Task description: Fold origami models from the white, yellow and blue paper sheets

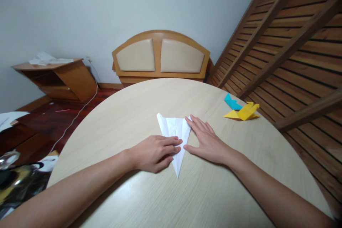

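A white sheet of paper (174, 125), folded and creased into a long wedge, lies on the round table with its sharp tip toward me. Its upper left corner sticks up a little. My left hand (157, 151) rests across the paper's middle, palm down, fingers stretched out to the right and covering part of it. At the paper's right edge is my right hand (204, 137), with thumb and fingers apart and the fingertips touching the upper right corner. Neither hand is closed around the paper.
On the table's (128, 110) right side sit a blue origami piece (233, 102) and a yellow origami bird (247, 111). Behind stands a padded headboard (161, 57). Slatted wood (288, 53) leans on the right. A low cabinet (61, 78) and a white cable (80, 111) are at left.
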{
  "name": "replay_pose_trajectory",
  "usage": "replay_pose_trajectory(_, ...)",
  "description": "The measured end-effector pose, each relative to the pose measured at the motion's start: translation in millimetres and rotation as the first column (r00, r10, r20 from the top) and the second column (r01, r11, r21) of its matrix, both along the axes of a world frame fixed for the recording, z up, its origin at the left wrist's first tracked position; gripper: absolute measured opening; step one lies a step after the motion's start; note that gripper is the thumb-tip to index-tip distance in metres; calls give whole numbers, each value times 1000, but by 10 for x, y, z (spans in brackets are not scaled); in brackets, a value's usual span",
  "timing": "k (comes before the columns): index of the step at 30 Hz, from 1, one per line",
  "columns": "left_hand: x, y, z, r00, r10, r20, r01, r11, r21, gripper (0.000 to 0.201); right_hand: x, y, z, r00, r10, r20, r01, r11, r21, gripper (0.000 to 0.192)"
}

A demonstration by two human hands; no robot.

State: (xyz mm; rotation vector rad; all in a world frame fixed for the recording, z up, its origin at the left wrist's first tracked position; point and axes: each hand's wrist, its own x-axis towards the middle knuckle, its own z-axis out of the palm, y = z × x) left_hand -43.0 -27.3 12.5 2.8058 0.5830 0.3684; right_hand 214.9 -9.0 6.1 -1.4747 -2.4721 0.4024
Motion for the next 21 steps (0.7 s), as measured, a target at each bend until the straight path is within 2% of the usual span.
replay_pose_trajectory(9,12,-11,14,999,14,-36,-13,1000,8,39,80,240,-90,993,-117,-14,117,992,49,86)
replay_pose_trajectory(17,6,-9,7,1000,6,-17,-6,1000,15,38,127,435,-87,966,-258,29,258,966,10,89)
replay_pose_trajectory(21,4,-10,3,1000,8,-15,-8,1000,15,38,137,496,-108,956,-290,38,289,957,30,85)
